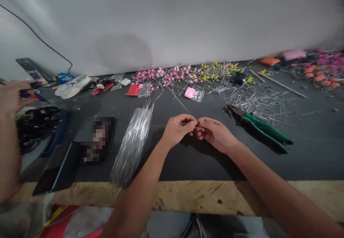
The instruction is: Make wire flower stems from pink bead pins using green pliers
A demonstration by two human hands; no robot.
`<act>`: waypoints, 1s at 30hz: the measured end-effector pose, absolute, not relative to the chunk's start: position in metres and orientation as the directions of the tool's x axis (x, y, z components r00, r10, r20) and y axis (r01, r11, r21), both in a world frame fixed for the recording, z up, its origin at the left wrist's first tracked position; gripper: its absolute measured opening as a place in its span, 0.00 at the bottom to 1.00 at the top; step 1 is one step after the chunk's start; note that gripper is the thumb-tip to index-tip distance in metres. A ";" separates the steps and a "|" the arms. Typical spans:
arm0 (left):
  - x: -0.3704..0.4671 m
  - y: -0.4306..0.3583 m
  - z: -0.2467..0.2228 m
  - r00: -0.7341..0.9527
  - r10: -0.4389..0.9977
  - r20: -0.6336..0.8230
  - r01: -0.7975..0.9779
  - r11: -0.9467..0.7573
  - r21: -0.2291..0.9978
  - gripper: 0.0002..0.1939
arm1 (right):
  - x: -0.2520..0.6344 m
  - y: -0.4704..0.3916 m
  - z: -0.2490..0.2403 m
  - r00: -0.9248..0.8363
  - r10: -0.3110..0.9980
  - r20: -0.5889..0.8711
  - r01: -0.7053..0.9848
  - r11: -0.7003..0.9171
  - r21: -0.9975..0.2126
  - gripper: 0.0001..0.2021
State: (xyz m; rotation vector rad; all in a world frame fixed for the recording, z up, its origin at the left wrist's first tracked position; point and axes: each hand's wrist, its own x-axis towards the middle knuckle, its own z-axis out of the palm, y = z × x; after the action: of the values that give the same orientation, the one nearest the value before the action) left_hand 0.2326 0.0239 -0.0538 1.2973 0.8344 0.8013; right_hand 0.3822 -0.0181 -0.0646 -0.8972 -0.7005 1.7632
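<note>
In the middle of the head view, my left hand (179, 129) and my right hand (213, 132) meet fingertip to fingertip. Both pinch a thin metal wire (180, 101), part of which slants up and away from the fingers toward the back. Another thin strand runs out leftward past my left hand. What lies right between the fingertips is too small to make out. Left of my left forearm lies a bundle of straight silver wires (133, 141). To the right of my right hand rest pliers with green handles (259, 125).
Along the wall lie pink-tipped wires (166, 75), yellow-tipped wires (219, 69) and loose cut wires (260, 100). A pink packet (190, 92) and a red packet (132, 90) sit before them. At left are a phone (56, 171), white shoes (72, 87) and another person's hand (13, 95).
</note>
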 end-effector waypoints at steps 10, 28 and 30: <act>0.235 0.023 -0.053 0.487 0.868 -0.101 -0.093 0.166 0.982 0.06 | 0.380 -0.018 -0.065 -0.141 0.961 -0.236 -0.477 -0.275 -0.835 0.05; 0.239 0.023 -0.059 0.487 0.864 -0.127 -0.172 0.238 0.956 0.07 | 0.377 -0.018 -0.069 -0.059 0.980 -0.192 -0.481 -0.197 -0.854 0.02; 0.240 0.023 -0.060 0.495 0.859 -0.132 -0.176 0.248 0.953 0.06 | 0.376 -0.017 -0.071 -0.042 0.984 -0.170 -0.453 -0.171 -0.875 0.02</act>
State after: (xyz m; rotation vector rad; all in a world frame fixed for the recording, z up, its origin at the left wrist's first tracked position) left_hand 0.2402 0.0225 -0.0597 1.0946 0.7682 0.8082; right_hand 0.3761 -0.0173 -0.0715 -0.9698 -0.7633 1.5234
